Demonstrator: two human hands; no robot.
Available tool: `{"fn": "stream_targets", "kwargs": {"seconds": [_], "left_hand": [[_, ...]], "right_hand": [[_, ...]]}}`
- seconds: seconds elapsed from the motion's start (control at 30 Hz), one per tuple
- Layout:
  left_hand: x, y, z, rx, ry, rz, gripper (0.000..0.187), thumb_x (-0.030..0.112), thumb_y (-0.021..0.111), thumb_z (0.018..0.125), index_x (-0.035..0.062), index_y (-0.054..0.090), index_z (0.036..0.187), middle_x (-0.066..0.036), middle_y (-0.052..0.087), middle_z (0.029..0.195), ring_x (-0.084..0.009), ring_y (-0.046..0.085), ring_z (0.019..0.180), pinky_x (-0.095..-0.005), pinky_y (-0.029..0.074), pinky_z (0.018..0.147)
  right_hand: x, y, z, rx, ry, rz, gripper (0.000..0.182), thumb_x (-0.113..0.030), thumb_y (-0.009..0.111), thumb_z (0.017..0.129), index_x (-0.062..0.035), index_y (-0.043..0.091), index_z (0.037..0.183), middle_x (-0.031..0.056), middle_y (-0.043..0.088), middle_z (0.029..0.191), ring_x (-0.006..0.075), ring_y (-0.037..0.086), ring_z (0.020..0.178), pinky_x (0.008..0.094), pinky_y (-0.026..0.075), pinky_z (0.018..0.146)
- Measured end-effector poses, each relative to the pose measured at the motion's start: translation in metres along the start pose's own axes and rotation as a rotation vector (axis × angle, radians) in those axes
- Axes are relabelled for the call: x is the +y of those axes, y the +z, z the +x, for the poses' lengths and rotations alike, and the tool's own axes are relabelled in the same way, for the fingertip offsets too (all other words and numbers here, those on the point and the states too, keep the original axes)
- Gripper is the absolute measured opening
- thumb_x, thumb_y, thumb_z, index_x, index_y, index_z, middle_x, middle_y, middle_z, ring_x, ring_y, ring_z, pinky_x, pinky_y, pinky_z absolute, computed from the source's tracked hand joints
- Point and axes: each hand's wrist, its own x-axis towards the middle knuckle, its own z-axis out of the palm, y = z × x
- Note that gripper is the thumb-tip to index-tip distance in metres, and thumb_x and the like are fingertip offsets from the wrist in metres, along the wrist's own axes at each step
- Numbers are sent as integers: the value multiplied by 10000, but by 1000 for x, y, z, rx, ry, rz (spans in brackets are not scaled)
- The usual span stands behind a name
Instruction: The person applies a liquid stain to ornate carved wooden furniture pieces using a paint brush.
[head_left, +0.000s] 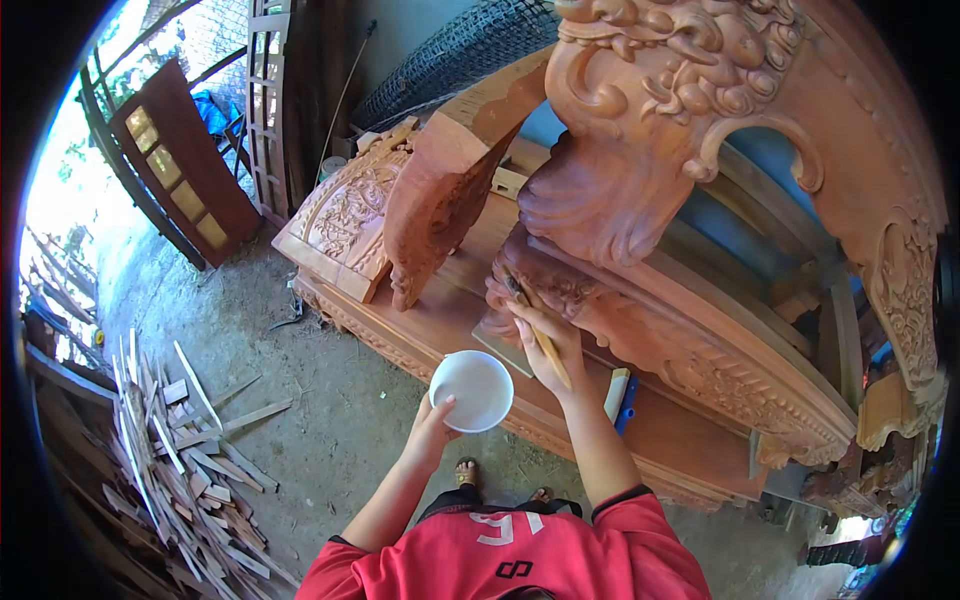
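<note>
My left hand [430, 432] grips a white plastic bowl [473, 390] by its rim, thumb over the edge. A pale liquid seems to lie in it. In my right hand [556, 352] is a paintbrush [549, 350] with a light wooden handle, its dark bristle end pointing up at a carved wooden piece [640, 315]. The carving around the brush tip looks darker and wetter than the wood farther right. Above it rises a large scrolled carved panel [610, 190]. Both pieces are over a long reddish wooden base [430, 325] with a carved edge.
A blue-and-white tool [622, 400] lies on the base beside my right forearm. Another carved block [345, 215] stands at the base's left end. Wood scraps [205, 460] are heaped on the floor at left. A paned door [185, 165] leans behind, near rolled mesh [450, 60].
</note>
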Motion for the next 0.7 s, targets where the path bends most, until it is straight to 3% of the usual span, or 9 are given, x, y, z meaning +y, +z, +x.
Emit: {"fn": "stream_targets", "kwargs": {"seconds": [0.1, 0.17, 0.3, 0.4, 0.47, 0.57, 0.6, 0.67, 0.7], "left_hand": [[-2, -3, 1, 36, -30, 8, 580, 355, 518, 840, 131, 279, 1318, -61, 472, 1172, -180, 511, 993, -341, 404, 777], [-2, -1, 3, 33, -6, 4, 582, 349, 520, 839, 127, 277, 1319, -66, 465, 1184, -188, 509, 1010, -349, 413, 790], [3, 5, 6, 2, 3, 8, 591, 348, 519, 838, 127, 271, 1326, -70, 454, 1202, -197, 504, 1038, -359, 420, 807], [3, 7, 12, -3, 9, 38, 600, 348, 514, 840, 126, 259, 1335, -74, 444, 1219, -206, 496, 1063, -371, 425, 824], [0, 6, 18, -47, 41, 14, 609, 348, 511, 841, 125, 248, 1344, -77, 441, 1227, -208, 496, 1066, -377, 425, 825], [-1, 14, 17, -45, 9, 18, 615, 345, 511, 841, 125, 241, 1349, -80, 433, 1238, -210, 496, 1071, -382, 426, 829], [-3, 16, 16, -46, -1, 23, 615, 345, 511, 841, 125, 241, 1349, -80, 433, 1238, -210, 496, 1071, -382, 426, 829], [-6, 21, 16, -69, -30, 60, 618, 342, 513, 840, 127, 240, 1351, -79, 425, 1247, -210, 495, 1077, -378, 428, 828], [-9, 21, 15, -63, -27, 57, 618, 342, 513, 840, 127, 240, 1351, -79, 425, 1247, -210, 495, 1077, -378, 428, 828]], "right_hand": [[19, -9, -17, 58, 6, 2, 215, -17, 567, 817, 5, 591, 1030, 196, 575, 1120, 228, 598, 983, 284, 461, 812], [34, -27, -41, 159, 329, 27, 186, -16, 560, 821, 13, 604, 999, 166, 627, 1008, 218, 622, 903, 287, 471, 784], [30, -73, -71, 339, 281, -382, 144, -55, 542, 845, 9, 629, 940, 150, 648, 925, 217, 627, 864, 306, 484, 759], [19, -107, -78, 509, 327, -464, 142, -44, 533, 845, 14, 633, 927, 169, 637, 962, 226, 618, 903, 310, 478, 788], [16, -116, -81, 713, 194, -663, 140, 4, 529, 830, 11, 638, 917, 185, 600, 1063, 250, 605, 935, 318, 472, 791], [20, -92, -70, 714, 43, -690, 177, 42, 521, 814, 9, 634, 946, 203, 528, 1186, 247, 591, 951, 299, 465, 770], [20, -81, -74, 631, 29, -531, 227, 60, 529, 785, -6, 627, 979, 211, 475, 1251, 224, 588, 945, 267, 465, 720], [22, -49, -73, 495, 176, -180, 227, 50, 529, 766, -14, 632, 958, 150, 592, 1045, 202, 587, 819, 268, 458, 708], [18, -41, -63, 363, 36, -458, 253, 41, 543, 742, -33, 628, 969, 125, 600, 932, 184, 578, 755, 266, 457, 691]]}}
